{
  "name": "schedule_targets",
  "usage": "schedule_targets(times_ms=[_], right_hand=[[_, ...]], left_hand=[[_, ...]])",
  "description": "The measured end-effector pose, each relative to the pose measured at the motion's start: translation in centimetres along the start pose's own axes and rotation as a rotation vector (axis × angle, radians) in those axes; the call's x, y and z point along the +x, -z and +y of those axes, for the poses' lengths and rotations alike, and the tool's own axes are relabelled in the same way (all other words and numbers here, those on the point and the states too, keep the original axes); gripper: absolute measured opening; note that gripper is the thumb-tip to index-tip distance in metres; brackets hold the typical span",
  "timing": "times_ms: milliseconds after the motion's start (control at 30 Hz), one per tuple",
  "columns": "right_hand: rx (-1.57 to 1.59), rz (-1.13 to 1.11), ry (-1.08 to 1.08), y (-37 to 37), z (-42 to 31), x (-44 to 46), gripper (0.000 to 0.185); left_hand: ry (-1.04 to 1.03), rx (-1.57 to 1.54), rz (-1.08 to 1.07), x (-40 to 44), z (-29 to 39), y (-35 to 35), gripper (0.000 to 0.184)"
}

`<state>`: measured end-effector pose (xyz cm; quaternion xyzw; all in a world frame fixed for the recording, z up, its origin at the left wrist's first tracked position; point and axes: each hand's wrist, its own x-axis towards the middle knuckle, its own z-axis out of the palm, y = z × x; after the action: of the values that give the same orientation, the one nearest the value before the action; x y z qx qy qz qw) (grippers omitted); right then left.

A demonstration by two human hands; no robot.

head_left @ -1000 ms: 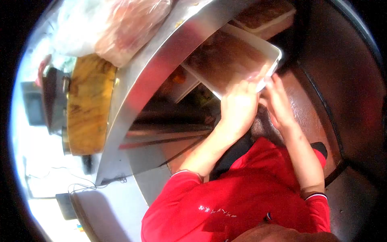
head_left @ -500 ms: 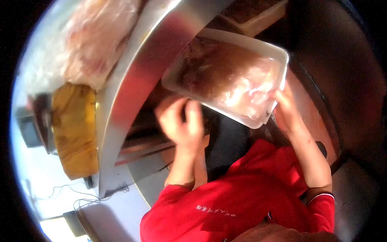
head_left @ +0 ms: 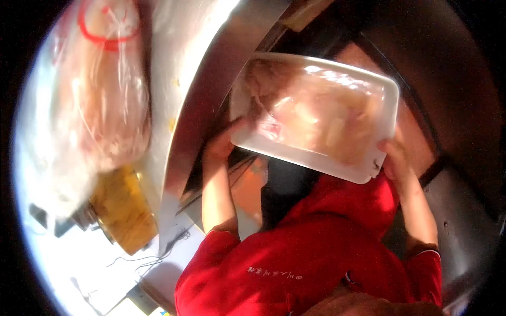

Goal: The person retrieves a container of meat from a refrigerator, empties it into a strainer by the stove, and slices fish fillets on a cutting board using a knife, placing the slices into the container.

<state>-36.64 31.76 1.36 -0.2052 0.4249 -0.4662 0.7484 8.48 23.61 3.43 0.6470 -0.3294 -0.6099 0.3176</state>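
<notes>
- Tray (head_left: pixel 305 164): a shallow, white rectangular vessel with rounded corners and a smooth, pale rim; it is held between the two hands, in front of the red shirt and beside the metal counter.
- Contents (head_left: pixel 313 124): a wet, glossy mass of pinkish to pale yellow pieces, meat-like in look, with bright highlights; individual outlines are blurred.
- Left hand (head_left: pixel 224 141): grasping the tray at its left end; the fingers lie in shadow and their tips cannot be made out.
- Right hand (head_left: pixel 395 158): grasping the tray at its near right corner, the thumb at the rim and the other fingers largely hidden; small dark marks show on the rim close by.
- Counter (head_left: pixel 174 60): pale, reflective metal on top, with a darker, curved-looking edge to the left of the tray.
- Plastic bag (head_left: pixel 113 105): transparent, wrinkled film around a pinkish, elongated bulk, with a red loop (head_left: pixel 108 43) near its upper end.
- Wooden block (head_left: pixel 124 210): yellow-brown, with dark streaks, just beside the lower end of the bag.
- Cable (head_left: pixel 150 258): thin, dark and looped, against a pale surface.
- Shirt (head_left: pixel 295 253): red cloth with small white lettering, above dark trousers (head_left: pixel 284 192).
</notes>
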Motion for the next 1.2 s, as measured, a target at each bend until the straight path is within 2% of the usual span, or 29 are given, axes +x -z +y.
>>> schedule_targets(times_ms=[133, 200, 267, 367, 400, 467, 533, 567, 600, 667, 700, 733, 767, 833, 900, 933, 967, 1033, 1200], right_hand=[[-0.087, 0.182, -0.173, 0.5, -4.1, -3.5, 0.098], [-0.125, 0.221, -0.215, 0.7, -7.5, -4.8, 0.103], [-0.157, 0.282, -0.228, 2.2, -9.2, -10.5, 0.103], [-0.272, 0.319, -0.204, 2.6, -12.1, -16.5, 0.104], [-0.292, 0.324, -0.221, 1.7, -14.0, -17.9, 0.105], [-0.332, 0.333, -0.246, -0.2, -17.9, -20.6, 0.106], [-0.460, 0.292, -0.164, -1.5, -21.7, -22.8, 0.104], [-0.527, 0.271, -0.128, -2.3, -23.6, -23.9, 0.104], [-0.617, 0.266, -0.051, -1.5, -25.3, -25.0, 0.095], [-0.899, 0.464, 0.251, 0.4, -29.1, -25.7, 0.064], [-1.187, 0.721, 0.412, 1.3, -31.2, -25.7, 0.057], [-1.480, 0.806, 0.505, 1.6, -33.7, -26.0, 0.055], [-1.595, 0.858, 0.550, 3.6, -34.5, -25.5, 0.056], [-1.752, 0.936, 0.404, 12.3, -33.1, -24.4, 0.059], [-1.649, 0.835, 0.120, 20.3, -28.3, -23.6, 0.063], [-1.739, 0.849, 0.346, 20.4, -26.7, -24.2, 0.066], [-1.610, 0.871, 0.215, 18.1, -27.0, -24.4, 0.060], [-1.557, 0.803, 0.038, 12.1, -27.0, -25.7, 0.053], [-1.489, 0.737, 0.100, 0.8, -21.6, -29.0, 0.054]], left_hand=[[0.310, -0.140, -0.096, -2.8, 0.1, -3.4, 0.054], [0.294, -0.188, -0.123, -4.4, 3.1, -8.0, 0.063], [0.308, -0.274, -0.163, -8.9, 2.9, -10.9, 0.075], [0.287, -0.376, -0.213, -14.6, 1.0, -12.7, 0.069], [0.221, -0.449, -0.331, -16.0, 0.8, -12.9, 0.063], [0.237, -0.405, -0.338, -19.5, 3.2, -13.7, 0.060], [0.268, -0.392, -0.272, -23.1, 6.9, -15.1, 0.056], [0.264, -0.399, -0.303, -24.5, 8.8, -15.4, 0.057], [0.253, -0.401, -0.326, -25.8, 10.4, -15.5, 0.058], [0.236, -0.385, -0.332, -28.2, 13.5, -15.6, 0.061], [0.221, -0.362, -0.315, -29.4, 15.0, -15.9, 0.063], [0.208, -0.341, -0.300, -30.4, 16.3, -15.8, 0.065], [0.212, -0.368, -0.322, -31.0, 16.7, -15.6, 0.066], [0.216, -0.428, -0.372, -32.2, 17.6, -14.7, 0.069], [0.195, -0.456, -0.363, -33.8, 19.8, -14.7, 0.070], [0.178, -0.458, -0.364, -34.5, 20.7, -14.6, 0.071], [0.165, -0.459, -0.364, -35.3, 21.6, -14.4, 0.071], [0.094, -0.463, -0.347, -36.8, 24.1, -15.4, 0.072], [0.031, -0.526, -0.321, -39.7, 28.4, -16.3, 0.080]])
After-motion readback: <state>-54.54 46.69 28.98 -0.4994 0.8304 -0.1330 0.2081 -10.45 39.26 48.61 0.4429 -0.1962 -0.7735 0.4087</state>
